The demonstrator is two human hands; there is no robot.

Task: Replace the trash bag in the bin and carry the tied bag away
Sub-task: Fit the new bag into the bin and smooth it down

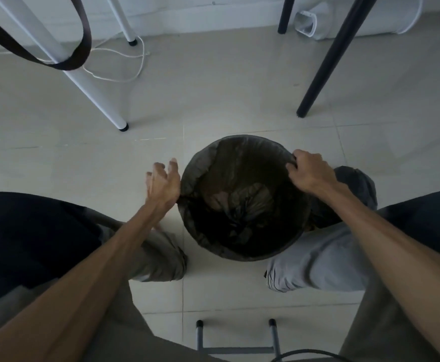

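Fingers of the right hand (308, 171) are curling over the far right rim of the bin (242, 253), pinching the edge of the dark trash bag (239, 163) that is lining it. Fingers of the left hand (164, 182) are spreading wide and gripping nothing; this hand is hovering just beside the bin's left rim, where the bag's folded-over edge is bunching. The bin is standing on the tiled floor (213, 100) between the person's knees, with the bag draping inside it and crumpled dark material lying at the bottom; whether that is rubbish or slack liner cannot be told. A second dark, bundled shape (354, 184) is resting just beside the bin on its right, partly behind the right forearm; it may be the other bag, but this is not certain. As a judgement, the task is standing at the stage of working a bag's edge around the rim. Securing the rim all round and carrying a tied bag away appear to be remaining.
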